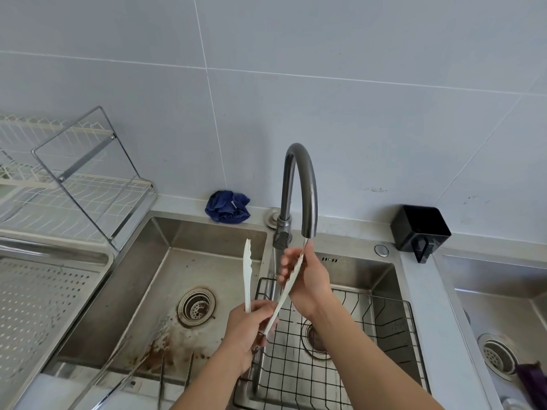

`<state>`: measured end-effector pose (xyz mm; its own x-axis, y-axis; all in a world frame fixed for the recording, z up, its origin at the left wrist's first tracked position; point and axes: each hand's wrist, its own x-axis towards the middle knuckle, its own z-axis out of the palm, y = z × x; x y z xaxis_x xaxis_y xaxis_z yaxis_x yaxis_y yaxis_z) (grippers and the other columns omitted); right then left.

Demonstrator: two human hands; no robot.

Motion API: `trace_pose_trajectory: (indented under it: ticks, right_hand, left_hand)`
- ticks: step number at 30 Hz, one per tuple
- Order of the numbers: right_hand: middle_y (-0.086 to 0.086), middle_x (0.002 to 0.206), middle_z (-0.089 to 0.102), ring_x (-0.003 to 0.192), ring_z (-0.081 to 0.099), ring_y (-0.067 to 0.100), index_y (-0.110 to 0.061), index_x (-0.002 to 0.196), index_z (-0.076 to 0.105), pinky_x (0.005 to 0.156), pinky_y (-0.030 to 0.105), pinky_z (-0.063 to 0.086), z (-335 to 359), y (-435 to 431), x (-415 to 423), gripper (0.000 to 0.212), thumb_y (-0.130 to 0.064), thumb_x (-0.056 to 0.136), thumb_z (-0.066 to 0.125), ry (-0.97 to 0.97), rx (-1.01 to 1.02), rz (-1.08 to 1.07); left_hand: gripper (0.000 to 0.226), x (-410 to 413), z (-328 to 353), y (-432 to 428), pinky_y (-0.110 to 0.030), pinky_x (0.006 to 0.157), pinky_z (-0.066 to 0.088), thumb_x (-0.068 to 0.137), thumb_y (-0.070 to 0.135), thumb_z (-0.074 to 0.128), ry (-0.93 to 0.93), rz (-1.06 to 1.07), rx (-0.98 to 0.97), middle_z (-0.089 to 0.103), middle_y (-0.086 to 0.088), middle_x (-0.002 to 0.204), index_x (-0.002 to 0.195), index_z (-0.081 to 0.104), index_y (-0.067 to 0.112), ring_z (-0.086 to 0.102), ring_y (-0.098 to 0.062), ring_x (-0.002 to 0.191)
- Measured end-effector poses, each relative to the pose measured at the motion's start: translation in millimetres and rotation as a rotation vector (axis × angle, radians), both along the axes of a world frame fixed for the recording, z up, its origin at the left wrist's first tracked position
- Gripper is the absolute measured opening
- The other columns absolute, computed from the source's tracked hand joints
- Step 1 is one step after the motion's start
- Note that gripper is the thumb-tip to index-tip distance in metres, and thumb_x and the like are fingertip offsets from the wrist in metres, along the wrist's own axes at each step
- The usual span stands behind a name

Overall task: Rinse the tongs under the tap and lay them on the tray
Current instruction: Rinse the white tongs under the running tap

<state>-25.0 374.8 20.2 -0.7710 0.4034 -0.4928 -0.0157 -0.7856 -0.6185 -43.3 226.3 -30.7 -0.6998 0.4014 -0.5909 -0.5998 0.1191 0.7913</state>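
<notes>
White tongs (pixel 247 276) spread in a V above the sink divider. My left hand (pixel 247 329) grips them at the hinge end. One arm of the tongs points up over the left basin. My right hand (pixel 305 276) holds the other arm near its tip, right under the spout of the dark curved tap (pixel 299 184). A thin stream of water runs from the spout onto that tip. The perforated steel tray (pixel 44 297) lies at the left beside the sink.
The left basin (pixel 165 291) is stained with brown residue and holds metal tongs (pixel 174 377) at its front. A black wire basket (pixel 340 344) sits in the right basin. A dish rack (pixel 68 184), a blue cloth (pixel 228 207) and a black holder (pixel 420 229) stand behind.
</notes>
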Motion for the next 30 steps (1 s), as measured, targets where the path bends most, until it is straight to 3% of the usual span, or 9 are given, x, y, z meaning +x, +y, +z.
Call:
trace_pose_trajectory:
  ticks: [4,9,11,15,17,21,24,27,30]
  right_hand:
    - [0.005,0.069,0.062,0.054,0.056,0.017,-0.006,0.096,0.065,0.055,0.031,0.05,-4.8,-8.3,-2.4,0.025,-0.028,0.104,0.056,-0.119,0.441,-0.067]
    - [-0.003,0.071,0.071,0.066,0.069,0.017,-0.024,0.085,0.063,0.056,0.028,0.046,-5.9,6.0,0.1,0.032,-0.032,0.108,0.042,-0.589,1.131,0.042]
    - [-0.007,0.071,0.066,0.064,0.065,0.013,-0.02,0.107,0.068,0.052,0.023,0.041,-9.2,6.9,3.8,0.025,-0.031,0.107,0.045,-0.626,1.241,0.042]
    - [-0.008,0.077,0.071,0.061,0.067,0.012,-0.017,0.126,0.057,0.054,0.034,0.057,-16.6,-11.6,7.2,0.026,-0.015,0.103,0.046,-0.456,1.11,0.025]
    - [0.002,0.075,0.07,0.065,0.07,0.023,-0.014,0.101,0.062,0.062,0.046,0.061,-13.7,-7.6,6.0,0.017,-0.017,0.104,0.046,-0.464,1.106,0.019]
    - [0.013,0.065,0.068,0.059,0.071,0.031,-0.015,0.068,0.057,0.059,0.051,0.06,-4.3,8.7,4.5,0.044,-0.026,0.107,0.041,-0.519,1.156,-0.005]
    - [0.012,0.077,0.072,0.067,0.074,0.028,-0.016,0.081,0.062,0.061,0.049,0.064,-6.3,6.5,6.0,0.034,-0.022,0.107,0.043,-0.438,1.044,0.02]
    - [0.004,0.092,0.079,0.082,0.077,0.025,-0.02,0.105,0.064,0.073,0.047,0.066,-9.2,5.8,8.6,0.024,-0.004,0.099,0.048,-0.311,0.836,0.095]
    - [0.005,0.086,0.08,0.08,0.079,0.026,-0.018,0.1,0.069,0.069,0.045,0.066,-4.3,12.8,10.7,0.024,-0.003,0.098,0.05,-0.271,0.725,0.073]
  left_hand:
    - [0.014,-1.1,-1.7,-0.1,-0.027,0.042,0.039,0.089,0.007,0.071,0.025,0.016,-0.037,0.069,-0.016,0.071,0.082,0.081,0.015,0.055,-0.02,0.056]
    - [0.011,5.2,-0.1,4.8,-0.023,0.045,0.044,0.082,0.009,0.08,0.173,0.094,-0.11,0.069,-0.002,0.063,0.079,0.081,0.019,0.058,-0.011,0.051]
    - [0.013,5.1,-0.3,4.4,-0.019,0.047,0.047,0.082,0.009,0.081,0.265,0.143,-0.151,0.075,0.001,0.069,0.082,0.081,0.021,0.064,-0.006,0.054]
    - [0.012,4.0,-2.0,2.4,-0.029,0.052,0.055,0.083,0.012,0.081,0.343,0.2,-0.172,0.077,0.0,0.072,0.084,0.08,0.025,0.066,-0.014,0.06]
    - [0.014,4.2,-1.6,2.9,-0.037,0.059,0.058,0.083,0.011,0.081,0.376,0.201,-0.173,0.077,0.001,0.072,0.084,0.08,0.025,0.068,-0.017,0.063]
    - [0.015,3.8,0.2,3.0,-0.028,0.066,0.058,0.084,0.012,0.08,0.463,0.178,-0.212,0.076,0.012,0.074,0.085,0.079,0.027,0.07,-0.007,0.068]
    - [0.013,0.6,1.1,2.2,-0.019,0.059,0.055,0.084,0.012,0.079,0.496,0.175,-0.236,0.075,0.012,0.072,0.086,0.08,0.025,0.068,-0.006,0.064]
    - [0.013,-2.1,0.3,-1.4,-0.032,0.067,0.059,0.084,0.014,0.079,0.512,0.16,-0.263,0.075,0.007,0.073,0.085,0.08,0.026,0.07,-0.015,0.07]
    - [0.013,-3.1,-0.4,-1.0,-0.034,0.066,0.06,0.083,0.012,0.08,0.492,0.147,-0.248,0.076,0.005,0.073,0.086,0.08,0.025,0.071,-0.021,0.071]
